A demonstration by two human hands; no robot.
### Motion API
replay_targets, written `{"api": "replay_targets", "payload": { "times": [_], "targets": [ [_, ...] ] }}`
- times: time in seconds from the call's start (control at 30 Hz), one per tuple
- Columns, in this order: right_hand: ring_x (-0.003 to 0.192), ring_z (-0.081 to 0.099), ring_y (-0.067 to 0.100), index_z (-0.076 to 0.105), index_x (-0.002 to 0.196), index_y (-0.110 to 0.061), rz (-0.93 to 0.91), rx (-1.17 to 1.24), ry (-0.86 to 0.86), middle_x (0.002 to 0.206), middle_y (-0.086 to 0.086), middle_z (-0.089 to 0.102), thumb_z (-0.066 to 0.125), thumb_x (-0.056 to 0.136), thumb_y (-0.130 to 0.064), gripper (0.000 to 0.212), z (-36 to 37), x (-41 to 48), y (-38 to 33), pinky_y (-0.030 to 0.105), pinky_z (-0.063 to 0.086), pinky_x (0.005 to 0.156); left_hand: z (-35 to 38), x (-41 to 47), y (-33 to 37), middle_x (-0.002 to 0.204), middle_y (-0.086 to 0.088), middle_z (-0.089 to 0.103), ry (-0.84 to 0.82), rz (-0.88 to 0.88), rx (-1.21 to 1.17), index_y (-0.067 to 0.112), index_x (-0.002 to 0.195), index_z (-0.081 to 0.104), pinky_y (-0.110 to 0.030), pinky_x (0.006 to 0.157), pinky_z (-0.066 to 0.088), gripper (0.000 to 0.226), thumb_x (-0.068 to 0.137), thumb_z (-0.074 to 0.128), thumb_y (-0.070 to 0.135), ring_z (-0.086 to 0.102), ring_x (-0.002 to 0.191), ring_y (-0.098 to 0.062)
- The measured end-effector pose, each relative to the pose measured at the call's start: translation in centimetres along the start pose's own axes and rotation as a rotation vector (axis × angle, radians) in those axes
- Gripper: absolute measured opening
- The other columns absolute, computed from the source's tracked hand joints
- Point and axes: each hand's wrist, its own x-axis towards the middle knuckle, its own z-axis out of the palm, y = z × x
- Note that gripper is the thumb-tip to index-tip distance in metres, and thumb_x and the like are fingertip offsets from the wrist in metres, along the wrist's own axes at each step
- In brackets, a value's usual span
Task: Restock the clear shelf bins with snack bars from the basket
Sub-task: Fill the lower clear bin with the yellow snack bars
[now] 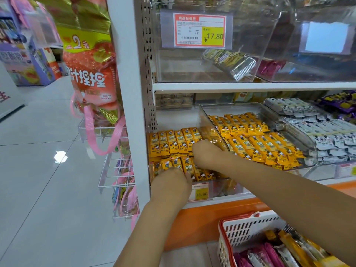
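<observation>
Yellow snack bars [173, 143] lie in two rows in the leftmost clear bin [179, 116] on the lower shelf. My left hand [171, 183] reaches over the bin's front edge, and its fingers rest on the front row of bars. My right hand [207, 154] lies further in, on the right part of the rows, with its fingers bent down among the bars and hidden. A white basket with a red rim [248, 228] sits at the lower right. It holds pink, yellow and white bars [279, 251].
A second bin of yellow bars [256, 139] stands to the right, then grey packets [312, 122] and purple ones [341, 103]. Clear bins with a 17.80 price tag [199, 30] fill the upper shelf. Hanging snack bags [90, 74] and wire racks [107, 170] sit left of the shelf post.
</observation>
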Motion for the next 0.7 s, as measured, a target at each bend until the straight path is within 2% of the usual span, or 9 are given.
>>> {"api": "replay_targets", "payload": {
  "times": [0.1,0.2,0.3,0.37,0.43,0.5,0.6,0.67,0.7],
  "targets": [
    [0.078,0.058,0.021,0.062,0.086,0.002,-0.007,0.345,-0.022,0.083,0.01,0.063,0.053,0.095,-0.024,0.029,0.9,-0.1,-0.7,0.037,0.054,0.076,-0.3,-1.3,-0.3,0.092,-0.008,0.066,0.032,0.08,0.041,0.013,0.089,0.06,-0.026,0.064,0.038,0.048,0.102,0.023,0.04,0.062,0.087,-0.024],
    [0.067,0.059,0.02,0.06,0.083,-0.008,0.033,0.693,-0.182,0.079,0.013,0.067,0.064,0.087,-0.045,0.038,1.8,0.2,-2.2,0.036,0.055,0.072,-0.2,-2.8,-0.4,0.104,-0.007,0.065,0.078,0.169,0.056,0.016,0.114,0.057,-0.028,0.071,0.041,0.038,0.101,0.027,0.037,0.061,0.095,-0.024],
    [0.049,0.051,0.012,0.057,0.076,-0.008,0.077,0.871,-0.26,0.062,0.006,0.06,0.073,0.082,-0.036,0.033,2.0,0.7,-3.2,0.021,0.044,0.05,-0.7,-4.1,-1.0,0.123,-0.004,0.056,0.071,0.183,0.053,0.021,0.139,0.039,-0.03,0.084,0.04,0.041,0.1,0.033,0.03,0.052,0.11,-0.022],
    [0.04,0.044,0.009,0.055,0.07,-0.009,0.095,0.965,-0.289,0.051,0.001,0.052,0.074,0.083,-0.028,0.03,1.9,0.9,-4.1,0.016,0.041,0.045,-1.2,-4.8,-1.6,0.126,-0.002,0.054,0.114,0.139,0.086,0.021,0.138,0.039,-0.027,0.084,0.04,0.039,0.1,0.033,0.028,0.05,0.113,-0.02],
    [0.053,0.055,0.011,0.063,0.085,-0.004,0.11,1.037,-0.294,0.061,0.004,0.06,0.076,0.081,-0.025,0.024,1.8,1.2,-5.1,0.02,0.054,0.065,-1.4,-5.5,-2.1,0.126,0.0,0.054,0.162,0.116,0.083,0.021,0.133,0.043,-0.024,0.083,0.039,0.036,0.1,0.032,0.028,0.051,0.113,-0.017],
    [0.072,0.062,0.016,0.063,0.104,0.0,0.12,1.061,-0.291,0.077,0.007,0.066,0.077,0.08,-0.023,0.036,1.9,1.4,-5.8,0.032,0.055,0.088,-1.6,-6.2,-2.3,0.131,0.003,0.051,0.189,0.12,0.068,0.021,0.134,0.042,-0.02,0.085,0.038,0.036,0.101,0.031,0.031,0.048,0.118,-0.013],
    [0.079,0.069,0.017,0.062,0.112,0.003,0.094,1.077,-0.278,0.084,0.01,0.071,0.074,0.083,-0.02,0.039,1.6,0.5,-5.7,0.033,0.055,0.09,-1.9,-6.9,-2.3,0.139,0.007,0.044,0.196,0.166,0.047,0.021,0.136,0.04,-0.018,0.088,0.035,0.037,0.101,0.03,0.031,0.043,0.125,-0.009],
    [0.087,0.07,0.024,0.063,0.115,0.007,0.054,1.086,-0.222,0.096,0.017,0.072,0.07,0.086,-0.019,0.04,1.2,-0.9,-5.1,0.041,0.053,0.093,-2.1,-7.3,-2.1,0.133,0.006,0.05,0.217,0.188,0.035,0.021,0.131,0.044,-0.018,0.081,0.035,0.035,0.101,0.03,0.03,0.047,0.119,-0.01],
    [0.081,0.069,0.023,0.064,0.11,0.007,0.017,1.107,-0.158,0.093,0.017,0.072,0.068,0.088,-0.018,0.034,1.0,-2.0,-4.6,0.039,0.055,0.089,-2.2,-7.4,-2.0,0.127,0.004,0.054,0.228,0.196,0.019,0.022,0.129,0.047,-0.019,0.076,0.035,0.034,0.101,0.031,0.03,0.051,0.114,-0.013]
  ]
}}
